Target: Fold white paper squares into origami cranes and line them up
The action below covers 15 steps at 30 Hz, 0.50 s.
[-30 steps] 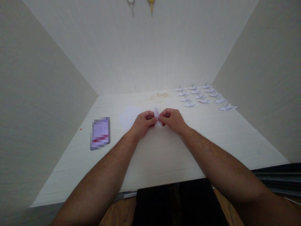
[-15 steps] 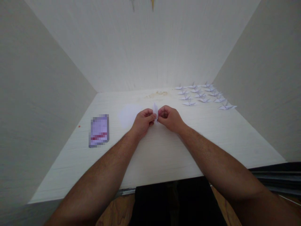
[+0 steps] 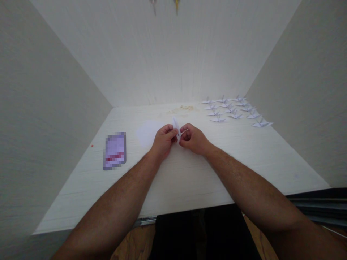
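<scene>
A small piece of folded white paper (image 3: pixel 176 126) stands tilted between my two hands above the middle of the table. My left hand (image 3: pixel 164 139) is closed on it, with the thumb pressed against its face. At its right side, my right hand (image 3: pixel 195 138) is closed too, and its thumb and fingers pinch the paper's edge and a thin flap. The paper's lower part is partly hidden by the fingers. Past my right hand, several folded white paper cranes (image 3: pixel 230 109) stand in rows. Left of my left hand lies a pale white paper stack or sheet (image 3: pixel 146 133).
On the left of the white table (image 3: pixel 187 184) lies a purple, blurred rectangular object (image 3: pixel 115 150), with a tiny red speck (image 3: pixel 92 146) beside it. Walls enclose the table at the back and both sides. Light brown stains (image 3: pixel 185 108) mark its back edge.
The folded paper has tipped to the left at its top. My right fingers have shifted slightly left and down along its edge, and a thin flap now shows between them.
</scene>
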Each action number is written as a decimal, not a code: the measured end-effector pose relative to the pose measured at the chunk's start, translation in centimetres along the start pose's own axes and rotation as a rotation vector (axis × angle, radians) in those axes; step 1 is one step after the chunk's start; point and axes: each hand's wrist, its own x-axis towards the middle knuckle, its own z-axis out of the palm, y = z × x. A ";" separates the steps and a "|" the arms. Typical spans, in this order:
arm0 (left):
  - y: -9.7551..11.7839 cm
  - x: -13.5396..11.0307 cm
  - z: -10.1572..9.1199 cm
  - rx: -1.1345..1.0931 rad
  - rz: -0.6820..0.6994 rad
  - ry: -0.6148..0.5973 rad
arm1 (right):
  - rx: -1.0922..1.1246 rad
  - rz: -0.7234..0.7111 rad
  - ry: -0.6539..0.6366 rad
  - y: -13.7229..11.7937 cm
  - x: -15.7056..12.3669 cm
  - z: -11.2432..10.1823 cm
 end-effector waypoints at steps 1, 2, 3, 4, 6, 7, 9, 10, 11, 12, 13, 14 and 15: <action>0.0 0.1 0.0 -0.003 0.000 0.004 | 0.008 0.002 0.000 0.0 0.0 -0.1; -0.1 0.1 -0.1 -0.004 0.002 0.006 | 0.025 0.008 0.008 -0.1 -0.1 -0.1; -0.1 0.2 -0.1 0.001 0.005 0.008 | 0.046 0.020 0.023 -0.2 -0.1 -0.2; -0.2 0.2 -0.1 0.010 0.009 0.010 | 0.062 0.038 0.041 -0.2 -0.1 -0.3; -0.3 0.2 -0.1 0.036 0.026 0.016 | 0.049 0.077 0.073 -0.3 0.0 -0.3; -0.4 0.2 -0.1 0.053 0.038 0.016 | 0.015 0.090 0.085 -0.3 0.0 -0.3; -0.5 0.2 -0.1 0.096 0.065 0.009 | -0.075 0.097 0.100 -0.3 0.0 -0.2; -0.6 0.2 -0.1 0.119 0.077 0.005 | -0.111 0.097 0.108 -0.2 0.1 -0.1; -0.6 0.1 0.0 0.145 0.088 0.004 | -0.133 0.096 0.117 -0.2 0.1 -0.1; -0.6 0.1 0.0 0.169 0.097 0.006 | -0.141 0.097 0.129 -0.2 0.1 0.0; -0.6 0.0 0.0 0.186 0.106 0.013 | -0.136 0.099 0.141 -0.3 0.1 0.0; -0.5 0.0 0.0 0.197 0.115 0.022 | -0.122 0.101 0.154 -0.3 0.1 0.0; -0.5 0.0 0.1 0.202 0.125 0.033 | -0.104 0.106 0.163 -0.4 0.1 0.0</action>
